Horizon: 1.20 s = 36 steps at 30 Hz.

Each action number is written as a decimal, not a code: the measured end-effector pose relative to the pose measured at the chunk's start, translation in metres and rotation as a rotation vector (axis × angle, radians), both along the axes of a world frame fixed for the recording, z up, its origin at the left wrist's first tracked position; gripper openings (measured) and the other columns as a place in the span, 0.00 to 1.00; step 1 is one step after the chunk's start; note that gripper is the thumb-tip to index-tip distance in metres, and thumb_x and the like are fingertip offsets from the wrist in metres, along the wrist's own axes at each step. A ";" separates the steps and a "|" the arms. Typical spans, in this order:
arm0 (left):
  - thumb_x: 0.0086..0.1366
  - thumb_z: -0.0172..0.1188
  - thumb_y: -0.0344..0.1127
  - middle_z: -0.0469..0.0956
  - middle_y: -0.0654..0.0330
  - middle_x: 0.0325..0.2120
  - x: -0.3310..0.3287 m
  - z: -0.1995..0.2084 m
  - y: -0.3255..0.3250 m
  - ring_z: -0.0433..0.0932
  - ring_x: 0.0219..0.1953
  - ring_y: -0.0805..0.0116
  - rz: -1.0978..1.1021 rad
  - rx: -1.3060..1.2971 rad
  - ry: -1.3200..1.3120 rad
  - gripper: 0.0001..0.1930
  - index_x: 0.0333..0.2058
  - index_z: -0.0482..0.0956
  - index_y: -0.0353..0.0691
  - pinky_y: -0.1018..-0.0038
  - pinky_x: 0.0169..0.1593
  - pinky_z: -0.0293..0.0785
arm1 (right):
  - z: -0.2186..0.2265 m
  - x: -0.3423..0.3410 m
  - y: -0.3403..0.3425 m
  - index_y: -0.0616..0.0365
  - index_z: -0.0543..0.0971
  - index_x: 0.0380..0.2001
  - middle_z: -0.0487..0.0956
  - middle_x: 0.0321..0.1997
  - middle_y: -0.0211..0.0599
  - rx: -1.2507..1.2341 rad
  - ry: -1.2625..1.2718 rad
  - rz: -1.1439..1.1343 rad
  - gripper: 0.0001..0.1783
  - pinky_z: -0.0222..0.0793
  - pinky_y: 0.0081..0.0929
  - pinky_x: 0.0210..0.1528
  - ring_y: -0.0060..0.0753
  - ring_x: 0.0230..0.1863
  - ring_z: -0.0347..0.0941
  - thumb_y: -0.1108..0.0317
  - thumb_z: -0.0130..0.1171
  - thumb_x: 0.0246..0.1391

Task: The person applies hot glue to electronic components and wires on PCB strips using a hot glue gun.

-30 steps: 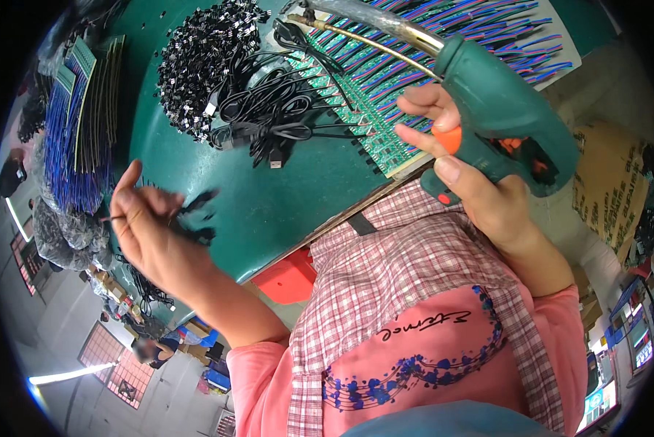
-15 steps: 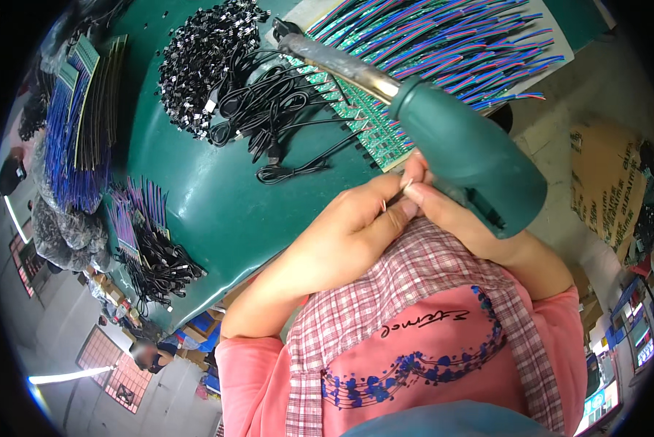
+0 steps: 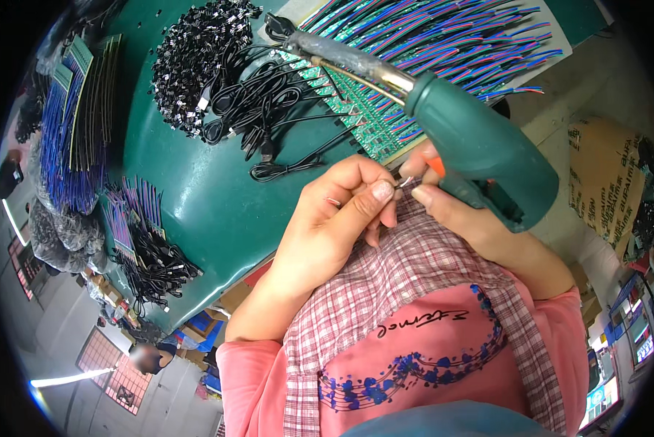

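Observation:
My left hand (image 3: 341, 211) pinches a thin cable end (image 3: 405, 182) between thumb and forefinger, its light wire tips sticking out. Close to those tips are the thumb and forefinger of my right hand (image 3: 465, 218), slightly apart. A green-handled soldering gun (image 3: 487, 146) with a metal barrel and an orange trigger lies across that hand, which appears to hold it; its other fingers are hidden behind the handle. Beyond the gun, green circuit boards (image 3: 374, 131) carry rows of blue, red and black wires (image 3: 443, 44).
Black cables (image 3: 269, 102) lie coiled on the green table (image 3: 203, 189), beside a heap of small black connectors (image 3: 196, 69). Wired board strips (image 3: 79, 124) and another cable bundle (image 3: 152, 255) sit left. A cardboard box (image 3: 607, 186) stands at right; a person (image 3: 152, 358) is far off.
My hands have drawn slightly apart, and the cable end now shows between them. The soldering gun has shifted a little right, and its orange trigger has come into sight.

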State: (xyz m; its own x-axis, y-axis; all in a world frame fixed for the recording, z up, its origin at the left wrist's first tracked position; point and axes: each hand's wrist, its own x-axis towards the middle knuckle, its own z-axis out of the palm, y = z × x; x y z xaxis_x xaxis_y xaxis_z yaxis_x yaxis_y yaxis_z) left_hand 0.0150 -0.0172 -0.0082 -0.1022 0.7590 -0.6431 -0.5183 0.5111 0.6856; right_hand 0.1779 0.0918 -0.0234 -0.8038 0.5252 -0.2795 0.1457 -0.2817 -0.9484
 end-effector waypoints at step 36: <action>0.58 0.60 0.29 0.71 0.69 0.17 -0.040 -0.011 0.042 0.64 0.19 0.85 -0.360 -0.021 0.828 0.06 0.26 0.75 0.32 0.84 0.22 0.59 | 0.010 0.075 -0.006 0.56 0.80 0.33 0.81 0.31 0.32 0.391 -0.342 0.096 0.09 0.72 0.25 0.36 0.31 0.34 0.76 0.74 0.61 0.45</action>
State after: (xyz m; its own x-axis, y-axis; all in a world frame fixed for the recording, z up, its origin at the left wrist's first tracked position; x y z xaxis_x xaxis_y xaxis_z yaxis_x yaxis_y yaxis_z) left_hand -0.0250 0.0244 -0.0188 -0.2973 0.8232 -0.4837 0.3308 0.5640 0.7566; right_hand 0.2533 0.0861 -0.0133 -0.7509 0.5708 -0.3322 0.4729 0.1134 -0.8738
